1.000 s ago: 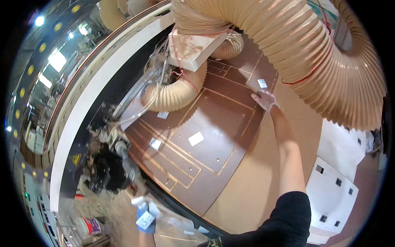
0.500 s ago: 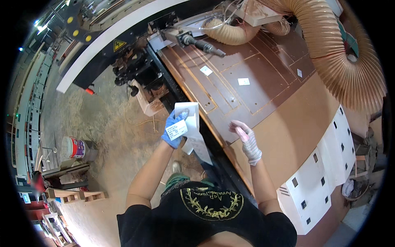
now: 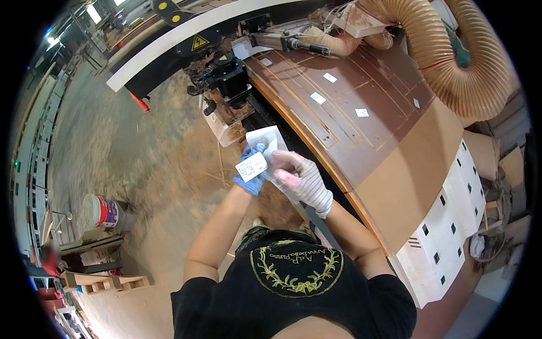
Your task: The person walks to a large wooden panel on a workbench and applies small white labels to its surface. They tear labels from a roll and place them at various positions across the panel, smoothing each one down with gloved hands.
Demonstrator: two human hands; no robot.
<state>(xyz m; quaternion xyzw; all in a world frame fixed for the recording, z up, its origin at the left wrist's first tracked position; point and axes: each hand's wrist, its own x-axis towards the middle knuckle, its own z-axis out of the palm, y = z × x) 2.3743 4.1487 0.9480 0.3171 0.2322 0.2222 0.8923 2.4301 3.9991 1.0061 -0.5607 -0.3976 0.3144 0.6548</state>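
Left hand [image 3: 252, 169], blue glove, thin rubbery look, fingers curled under a white label [image 3: 251, 166]: small, flat, rectangular, dark print on it. Behind it a larger white sheet [image 3: 265, 138], glossy backing paper, one corner sticking up. Left hand pinches the label and sheet together at chest height, in front of the panel [image 3: 361, 113] edge. Right hand [image 3: 296, 178], striped knit glove with pinkish coated palm, fingers bent and pressed onto the sheet's right side just beside the label; exact pinch hidden, cannot tell whether thumb grips the label or only the sheet.

Panel: big brown board, smooth matte, thin routed lines forming rectangles, several small white labels stuck on it. Lower part lighter tan. Ribbed beige hose [image 3: 451, 62], corrugated, curving over the panel's far corner. White board [image 3: 446, 231] with small dark square holes lies to the right. Floor [image 3: 141, 158] rough concrete, dusty with sawdust. Bucket [image 3: 104, 212] red and white, far left.

Versus half a second ago: right hand has come off the panel edge and joined the left at the sheet; left hand holds roughly the same spot. View tilted slightly, more floor showing.

Both forearms bare, elbows bent, hands meeting at midline, touching.
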